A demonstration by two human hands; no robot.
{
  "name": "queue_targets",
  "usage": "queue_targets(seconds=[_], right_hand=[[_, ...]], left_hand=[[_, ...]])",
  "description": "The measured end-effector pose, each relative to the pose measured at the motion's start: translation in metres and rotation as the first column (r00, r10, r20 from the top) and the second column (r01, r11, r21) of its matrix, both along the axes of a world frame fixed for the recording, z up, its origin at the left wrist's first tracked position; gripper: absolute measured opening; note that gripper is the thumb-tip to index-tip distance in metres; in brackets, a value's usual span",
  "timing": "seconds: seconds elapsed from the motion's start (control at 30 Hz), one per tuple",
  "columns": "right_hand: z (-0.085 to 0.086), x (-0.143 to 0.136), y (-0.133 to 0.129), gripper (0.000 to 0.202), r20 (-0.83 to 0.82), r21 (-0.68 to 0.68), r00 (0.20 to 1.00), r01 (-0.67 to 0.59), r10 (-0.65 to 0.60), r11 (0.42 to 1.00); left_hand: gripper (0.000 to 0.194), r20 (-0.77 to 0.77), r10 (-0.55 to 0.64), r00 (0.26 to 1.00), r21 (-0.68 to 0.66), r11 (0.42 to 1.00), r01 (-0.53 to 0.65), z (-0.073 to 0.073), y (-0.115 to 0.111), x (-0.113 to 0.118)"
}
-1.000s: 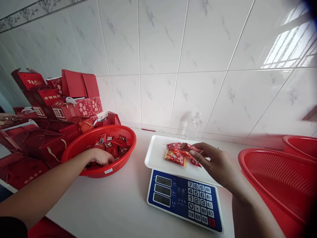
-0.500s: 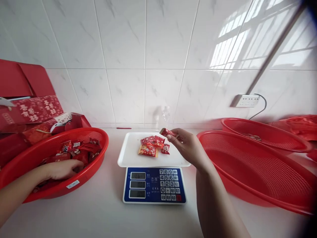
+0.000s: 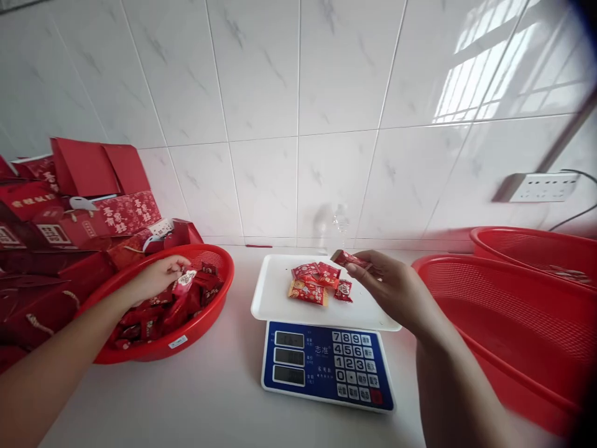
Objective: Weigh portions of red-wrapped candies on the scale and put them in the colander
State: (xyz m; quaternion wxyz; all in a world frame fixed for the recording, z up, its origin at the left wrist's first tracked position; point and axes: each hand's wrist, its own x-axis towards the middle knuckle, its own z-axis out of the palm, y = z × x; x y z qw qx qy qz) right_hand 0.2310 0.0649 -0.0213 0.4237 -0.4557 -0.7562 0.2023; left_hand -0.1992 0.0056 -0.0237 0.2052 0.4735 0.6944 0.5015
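My left hand (image 3: 161,275) is over the left red basket (image 3: 215,320), its fingers pinching a small red-and-white candy packet (image 3: 185,282). Beneath it lies a heap of red-wrapped candies (image 3: 175,316). Above the right side of the scale's white tray (image 3: 270,298), my right hand (image 3: 396,286) holds a slim red candy packet (image 3: 346,257) between thumb and fingers. Several red snack packets (image 3: 310,291) overlap on the tray, and a smaller red candy (image 3: 344,290) lies beside them. The blue keypad panel of the scale (image 3: 321,367) faces me; its display digits are too dim to read.
Red gift boxes (image 3: 88,218) are stacked behind the left basket. On the right stand a large red basket (image 3: 508,311) and another red basket (image 3: 536,239) behind it. A clear bottle (image 3: 341,224) stands by the tiled wall, which bears a power strip (image 3: 541,188).
My left hand has risen out of the candies with a packet in its fingers. My right hand still holds its packet over the tray. The view has swung left.
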Motion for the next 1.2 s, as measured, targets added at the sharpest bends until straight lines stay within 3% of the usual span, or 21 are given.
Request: queue_targets(seconds=[0.13, 0.23, 0.33, 0.43, 0.6, 0.77, 0.87, 1.0, 1.1, 1.2], right_hand=[[-0.001, -0.002, 0.001, 0.038, 0.027, -0.007, 1.0, 0.004, -0.004, 1.0], [-0.001, -0.004, -0.001, 0.037, 0.04, 0.002, 0.999, -0.002, 0.002, 1.0], [0.0, -0.006, -0.003, 0.037, 0.041, 0.003, 0.999, -0.002, 0.002, 1.0], [0.0, -0.005, -0.003, 0.037, 0.024, -0.006, 1.0, 0.003, -0.003, 1.0], [-0.001, -0.001, 0.0, 0.036, -0.05, 0.024, 0.999, -0.002, 0.003, 1.0], [0.0, 0.0, 0.0, 0.031, -0.108, 0.011, 0.993, -0.038, 0.039, 0.999], [0.002, 0.001, -0.001, 0.028, -0.117, 0.01, 0.992, -0.051, 0.052, 0.999], [0.002, 0.001, 0.0, 0.028, -0.133, 0.012, 0.99, -0.053, 0.054, 0.999], [0.0, -0.007, 0.0, 0.03, -0.144, -0.005, 0.984, -0.11, 0.108, 0.994], [-0.006, -0.025, -0.005, 0.028, -0.135, -0.021, 0.961, -0.245, 0.24, 0.969]], left_hand=[[0.042, 0.138, -0.048, 0.989, 0.017, 0.999, 0.046, 0.013, 0.002, 0.022], [0.036, 0.294, -0.174, 0.94, 0.135, 0.981, 0.14, 0.018, 0.004, 0.056], [0.029, 0.391, -0.262, 0.882, 0.197, 0.96, 0.198, 0.014, 0.006, 0.098], [0.029, 0.426, -0.352, 0.833, 0.227, 0.933, 0.278, 0.002, 0.013, 0.137], [0.021, 0.245, -0.525, 0.815, 0.231, 0.848, 0.477, -0.027, 0.035, 0.195], [0.01, -0.146, -0.629, 0.764, 0.13, 0.753, 0.645, -0.044, 0.059, 0.244], [0.005, -0.276, -0.58, 0.767, 0.147, 0.763, 0.63, -0.045, 0.071, 0.254], [0.014, -0.293, -0.515, 0.806, 0.207, 0.788, 0.579, -0.034, 0.072, 0.247], [0.033, -0.058, -0.611, 0.79, 0.288, 0.747, 0.599, -0.024, 0.056, 0.245], [0.039, 0.256, -0.714, 0.652, 0.38, 0.694, 0.611, -0.018, 0.038, 0.248]])
